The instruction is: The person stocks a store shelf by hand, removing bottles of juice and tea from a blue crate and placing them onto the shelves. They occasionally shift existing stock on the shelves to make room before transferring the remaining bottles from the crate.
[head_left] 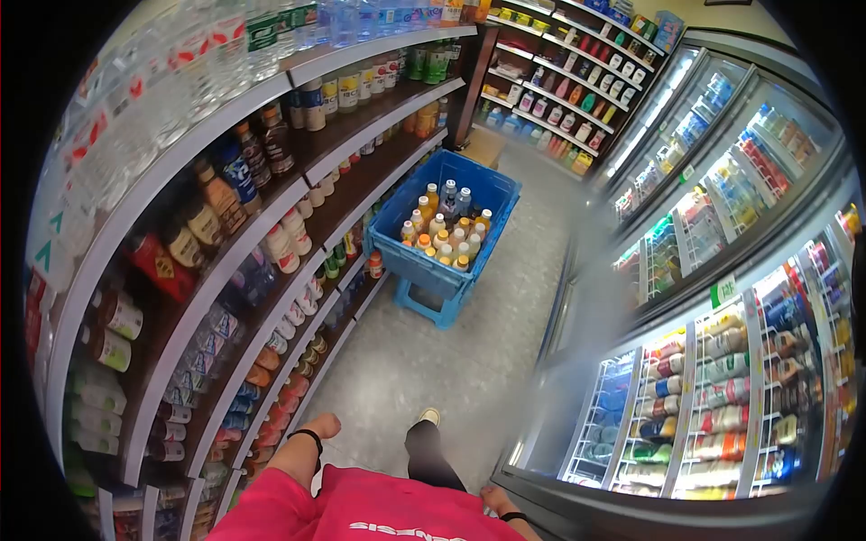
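Observation:
My left hand [322, 425], with a black band at the wrist, hangs low beside the left shelves. Its fingers point down out of sight, and I see nothing held in it. Near the bottom edge, my right hand [494, 499] is close to the frame of the glass-door fridge [720, 397], partly cut off by my pink shirt. Ahead on the floor, a blue plastic crate [410, 257] sits on a light blue stool-like stand [433, 312]. Inside the crate stand several drink bottles [442, 236], mostly with white or orange caps. Neither hand touches the crate.
Curved shelves [302, 185] of bottles and jars line my left side. Tall glass-door fridges run along the right. A shelf of colourful bottles [573, 86] closes the far end, with a cardboard box [483, 149] on the floor near it. Grey floor [487, 361] runs between.

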The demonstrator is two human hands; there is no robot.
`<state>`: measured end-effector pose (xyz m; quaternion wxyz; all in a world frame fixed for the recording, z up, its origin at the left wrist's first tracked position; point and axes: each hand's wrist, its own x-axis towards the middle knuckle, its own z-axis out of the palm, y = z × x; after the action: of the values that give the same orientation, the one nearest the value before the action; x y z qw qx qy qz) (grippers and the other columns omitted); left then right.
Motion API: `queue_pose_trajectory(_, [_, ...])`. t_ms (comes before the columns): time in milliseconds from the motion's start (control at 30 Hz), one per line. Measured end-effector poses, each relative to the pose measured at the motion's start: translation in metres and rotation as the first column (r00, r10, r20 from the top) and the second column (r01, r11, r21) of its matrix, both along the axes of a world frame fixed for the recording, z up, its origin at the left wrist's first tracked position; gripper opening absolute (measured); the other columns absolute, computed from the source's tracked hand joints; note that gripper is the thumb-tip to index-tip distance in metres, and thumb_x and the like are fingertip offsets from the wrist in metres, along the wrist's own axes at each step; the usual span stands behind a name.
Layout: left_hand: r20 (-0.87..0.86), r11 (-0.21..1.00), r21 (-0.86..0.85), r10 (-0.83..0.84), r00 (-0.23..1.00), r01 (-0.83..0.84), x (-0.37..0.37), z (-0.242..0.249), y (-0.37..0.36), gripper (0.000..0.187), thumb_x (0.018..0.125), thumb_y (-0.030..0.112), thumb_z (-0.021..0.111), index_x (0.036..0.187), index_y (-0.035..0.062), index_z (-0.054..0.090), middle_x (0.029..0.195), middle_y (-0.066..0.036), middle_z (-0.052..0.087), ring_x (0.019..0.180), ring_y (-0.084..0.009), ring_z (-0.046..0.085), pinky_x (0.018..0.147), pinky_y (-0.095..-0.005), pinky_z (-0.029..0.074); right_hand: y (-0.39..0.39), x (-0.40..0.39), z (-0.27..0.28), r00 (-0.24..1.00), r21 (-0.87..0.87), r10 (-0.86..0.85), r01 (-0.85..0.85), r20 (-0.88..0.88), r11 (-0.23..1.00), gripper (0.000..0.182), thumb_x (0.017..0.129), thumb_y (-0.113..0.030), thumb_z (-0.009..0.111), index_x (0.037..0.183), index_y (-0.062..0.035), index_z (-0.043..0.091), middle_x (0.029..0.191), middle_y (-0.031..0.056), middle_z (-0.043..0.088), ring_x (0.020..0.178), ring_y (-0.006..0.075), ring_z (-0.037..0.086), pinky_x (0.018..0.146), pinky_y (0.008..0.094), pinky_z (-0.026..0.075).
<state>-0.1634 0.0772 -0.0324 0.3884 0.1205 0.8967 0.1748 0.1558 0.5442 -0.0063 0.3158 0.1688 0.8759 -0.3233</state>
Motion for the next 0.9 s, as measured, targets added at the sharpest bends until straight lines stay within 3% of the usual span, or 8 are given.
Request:
queue_pose_trajectory(167, [-0.064, 1.0, 0.016, 0.007, 0.998, -0.006, -0.076, 0.006, 0.066, 0.03, 0.083, 0.027, 0.054, 0.086, 0.0006, 0.068, 0.088, -0.027, 0.066, 0.089, -0.0438, 0.063, 0.08, -0.0484, 0.049, 0.072, -0.084, 0.023, 0.998, 0.023, -0.052, 0.053, -0.039, 0.998, 0.029, 0.081, -0.029, 0.053, 0.083, -0.0051, 0.07, 0.083, 0.0177, 0.069, 0.086, 0.0352, 0.067, 0.081, 0.0412, 0.052])
queue_pose_trajectory(233, [-0.09, 0.999, 0.044, -0.003, 0.996, 0.007, -0.111, 0.042, 0.111, 0.029, 0.085, 0.024, 0.053, 0.094, 0.0014, 0.069, 0.096, -0.025, 0.067, 0.094, -0.0423, 0.064, 0.084, -0.047, 0.05, 0.098, -0.118, 0.018, 0.976, 0.032, -0.216, 0.215, 0.028, 0.976, 0.03, 0.082, -0.029, 0.053, 0.084, -0.0042, 0.07, 0.085, 0.0205, 0.069, 0.087, 0.0388, 0.066, 0.08, 0.0435, 0.052])
queue_pose_trajectory(267, [-0.052, 0.999, 0.04, -0.008, 0.999, 0.01, -0.125, 0.073, 0.135, 0.031, 0.086, 0.022, 0.053, 0.102, 0.0024, 0.071, 0.105, -0.023, 0.068, 0.1, -0.0404, 0.064, 0.088, -0.0457, 0.051, 0.109, -0.135, 0.015, 0.98, 0.029, -0.198, 0.197, 0.037, 0.98, 0.03, 0.082, -0.029, 0.053, 0.084, -0.0042, 0.07, 0.085, 0.0205, 0.069, 0.087, 0.0388, 0.066, 0.08, 0.0435, 0.052])
queue_pose_trajectory(400, [-0.15, 0.968, 0.248, 0.059, 0.987, -0.02, -0.168, 0.077, 0.186, 0.029, 0.085, 0.019, 0.055, 0.104, 0.0047, 0.071, 0.102, -0.022, 0.069, 0.098, -0.039, 0.065, 0.086, -0.0458, 0.051, 0.142, -0.221, 0.028, 0.999, 0.119, 0.024, -0.021, -0.031, 0.993, 0.036, 0.083, -0.027, 0.056, 0.106, -0.002, 0.068, 0.1, 0.0239, 0.069, 0.1, 0.0379, 0.065, 0.089, 0.0406, 0.052])
queue_pose_trajectory(500, [-0.139, 0.98, 0.199, 0.035, 0.99, -0.007, -0.206, 0.08, 0.219, 0.027, 0.084, 0.017, 0.055, 0.102, 0.0048, 0.072, 0.102, -0.023, 0.069, 0.097, -0.0402, 0.065, 0.084, -0.0475, 0.051, 0.154, -0.29, 0.022, 0.985, 0.115, 0.172, -0.169, -0.019, 0.979, 0.037, 0.083, -0.024, 0.059, 0.111, -0.0002, 0.066, 0.101, 0.0248, 0.069, 0.101, 0.0348, 0.066, 0.088, 0.0392, 0.052])
queue_pose_trajectory(567, [-0.163, 0.986, 0.163, 0.002, 0.987, 0.025, -0.229, 0.088, 0.233, 0.027, 0.083, 0.015, 0.055, 0.1, 0.0035, 0.072, 0.101, -0.025, 0.068, 0.096, -0.0407, 0.065, 0.082, -0.0488, 0.051, 0.166, -0.323, 0.0, 0.953, 0.044, 0.211, -0.206, -0.218, 0.978, 0.039, 0.085, -0.026, 0.06, 0.115, -0.0008, 0.064, 0.104, 0.0226, 0.069, 0.099, 0.0333, 0.067, 0.087, 0.039, 0.052])
queue_pose_trajectory(767, [-0.101, 1.0, -0.005, 0.016, 0.995, -0.017, -0.283, 0.123, 0.258, 0.028, 0.081, 0.007, 0.06, 0.105, 0.001, 0.071, 0.109, -0.021, 0.069, 0.102, -0.0381, 0.066, 0.083, -0.0457, 0.053, 0.111, -0.422, 0.126, 0.979, -0.087, 0.076, -0.094, -0.189, 0.992, 0.036, 0.09, -0.023, 0.061, 0.118, -0.0011, 0.063, 0.103, 0.0177, 0.07, 0.094, 0.0267, 0.067, 0.084, 0.0346, 0.052])
queue_pose_trajectory(900, [-0.072, 0.998, -0.056, -0.035, 0.997, 0.031, -0.335, 0.141, 0.274, 0.026, 0.081, 0.007, 0.062, 0.104, 0.0022, 0.072, 0.111, -0.019, 0.069, 0.102, -0.0359, 0.067, 0.082, -0.0446, 0.055, 0.123, -0.469, 0.14, 0.979, -0.049, 0.122, -0.131, -0.165, 0.99, 0.034, 0.09, -0.021, 0.061, 0.118, -0.0014, 0.063, 0.102, 0.017, 0.07, 0.093, 0.0237, 0.067, 0.084, 0.0333, 0.051])
